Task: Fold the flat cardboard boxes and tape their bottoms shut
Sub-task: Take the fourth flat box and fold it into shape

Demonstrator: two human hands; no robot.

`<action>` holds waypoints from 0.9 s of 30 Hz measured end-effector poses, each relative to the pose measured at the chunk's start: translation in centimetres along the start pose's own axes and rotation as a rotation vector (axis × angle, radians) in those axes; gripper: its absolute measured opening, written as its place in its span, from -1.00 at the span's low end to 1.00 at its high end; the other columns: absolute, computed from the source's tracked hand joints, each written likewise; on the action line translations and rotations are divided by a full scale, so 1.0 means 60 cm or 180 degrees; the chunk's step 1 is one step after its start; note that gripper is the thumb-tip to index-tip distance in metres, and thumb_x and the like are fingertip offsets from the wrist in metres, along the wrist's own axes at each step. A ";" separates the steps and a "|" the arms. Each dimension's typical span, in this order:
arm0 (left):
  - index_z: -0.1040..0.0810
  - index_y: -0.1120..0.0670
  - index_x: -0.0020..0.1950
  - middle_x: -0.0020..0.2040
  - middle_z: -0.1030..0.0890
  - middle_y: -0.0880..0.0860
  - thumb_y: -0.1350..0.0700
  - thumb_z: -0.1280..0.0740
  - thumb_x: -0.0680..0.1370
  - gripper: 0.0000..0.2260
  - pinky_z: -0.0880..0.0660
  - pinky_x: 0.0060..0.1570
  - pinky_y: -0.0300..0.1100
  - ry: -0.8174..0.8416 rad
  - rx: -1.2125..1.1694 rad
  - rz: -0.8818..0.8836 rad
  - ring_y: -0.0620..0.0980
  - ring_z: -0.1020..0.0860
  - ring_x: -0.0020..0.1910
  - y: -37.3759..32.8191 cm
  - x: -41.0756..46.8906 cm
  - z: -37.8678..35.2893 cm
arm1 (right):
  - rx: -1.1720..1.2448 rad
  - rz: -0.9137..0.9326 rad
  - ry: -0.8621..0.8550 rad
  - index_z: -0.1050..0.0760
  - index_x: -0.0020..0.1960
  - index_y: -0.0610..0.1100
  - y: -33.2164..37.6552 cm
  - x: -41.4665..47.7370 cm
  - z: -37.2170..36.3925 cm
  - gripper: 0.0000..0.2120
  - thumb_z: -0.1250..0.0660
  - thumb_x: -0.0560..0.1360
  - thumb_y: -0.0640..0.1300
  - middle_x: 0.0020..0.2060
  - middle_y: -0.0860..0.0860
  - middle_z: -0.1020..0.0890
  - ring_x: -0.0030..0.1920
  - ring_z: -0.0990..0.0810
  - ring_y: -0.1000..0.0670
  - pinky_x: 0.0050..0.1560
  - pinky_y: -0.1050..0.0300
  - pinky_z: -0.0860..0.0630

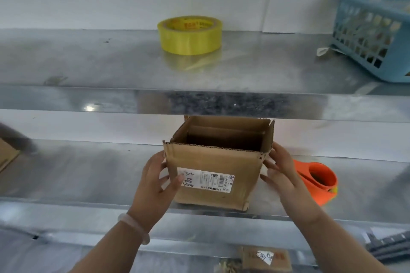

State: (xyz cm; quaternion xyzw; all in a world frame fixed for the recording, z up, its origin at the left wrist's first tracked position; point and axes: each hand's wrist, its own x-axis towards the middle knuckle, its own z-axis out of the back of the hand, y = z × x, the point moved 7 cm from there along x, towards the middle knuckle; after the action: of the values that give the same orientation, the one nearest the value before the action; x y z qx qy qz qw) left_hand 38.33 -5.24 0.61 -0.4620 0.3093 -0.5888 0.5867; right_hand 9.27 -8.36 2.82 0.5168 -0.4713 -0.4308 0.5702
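A small brown cardboard box (213,162) stands upright on the middle metal shelf (88,173), its top open and a white shipping label on its front. My left hand (155,182) rests against the box's left side with the fingers spread. My right hand (281,170) touches the right side, fingers also apart. A roll of yellow tape (190,34) lies flat on the upper shelf (88,60), above and behind the box. An orange tape dispenser (315,179) sits on the middle shelf just right of my right hand.
A blue plastic basket (372,33) stands at the right end of the upper shelf. Another piece of cardboard (6,155) shows at the far left edge. Below the shelf lie a flat brown piece with a label (266,257) and dark items (388,246).
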 end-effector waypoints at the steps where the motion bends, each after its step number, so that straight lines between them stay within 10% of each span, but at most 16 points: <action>1: -0.24 -0.08 0.51 0.38 -0.40 -0.07 0.00 -0.37 0.53 -0.42 -0.59 0.15 0.00 0.0091 -0.0005 -0.0052 -0.08 -0.45 0.35 -0.003 0.003 0.001 | 0.0023 0.0074 0.0096 -0.22 0.51 0.10 0.010 -0.004 -0.008 -0.46 -0.21 0.55 -0.08 0.39 0.19 -0.46 0.41 -0.41 0.11 0.33 0.03 -0.43; 10: -0.24 -0.22 0.48 0.46 -0.25 -0.30 -0.28 -0.23 0.50 -0.44 -0.50 0.21 -0.30 0.0305 0.0529 -0.0612 -0.27 -0.30 0.40 -0.046 0.016 0.009 | -0.1666 0.0281 -0.0030 -0.36 0.34 0.32 0.009 0.003 -0.008 -0.37 -0.32 0.32 0.45 0.34 0.27 -0.36 0.35 -0.38 0.17 0.28 -0.08 -0.51; 17: -0.63 -0.14 0.10 0.29 -0.49 -0.29 -0.27 -0.24 0.49 -0.66 -0.44 0.27 -0.08 0.0337 0.0834 -0.0720 -0.21 -0.44 0.30 -0.050 0.046 0.001 | -0.2211 0.0183 -0.0042 -0.47 0.33 0.12 0.031 0.016 -0.012 -0.36 -0.13 0.36 0.40 0.40 0.36 -0.27 0.25 -0.30 0.49 0.19 0.44 -0.35; 21: -0.58 -0.21 -0.04 0.00 -0.59 -0.25 -0.27 -0.27 0.46 -0.79 -0.48 -0.05 -0.28 0.0204 0.0355 -0.0376 -0.20 -0.56 0.04 -0.060 0.067 0.000 | -0.2179 0.0060 -0.0161 -0.44 0.19 0.19 0.040 0.032 -0.005 -0.67 -0.24 0.47 0.26 0.26 0.27 -0.42 0.16 -0.46 0.25 0.16 0.28 -0.42; 27: 0.03 -0.21 0.57 0.35 -0.24 -0.23 -0.02 -0.48 0.45 -0.13 -0.58 -0.14 -0.28 0.0161 0.0299 0.0030 -0.14 -0.51 0.08 -0.041 0.092 -0.005 | -0.1709 0.0038 -0.0337 0.06 0.47 0.38 0.029 0.061 0.016 -0.06 -0.53 0.38 0.06 0.34 0.32 -0.27 0.17 -0.47 0.23 -0.05 0.26 -0.54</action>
State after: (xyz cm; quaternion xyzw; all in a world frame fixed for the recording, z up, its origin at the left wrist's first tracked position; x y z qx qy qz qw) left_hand 37.69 -10.36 3.74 -0.4174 0.2982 -0.6114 0.6025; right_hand 9.03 -11.96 4.93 0.3211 -0.3723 -0.5635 0.6639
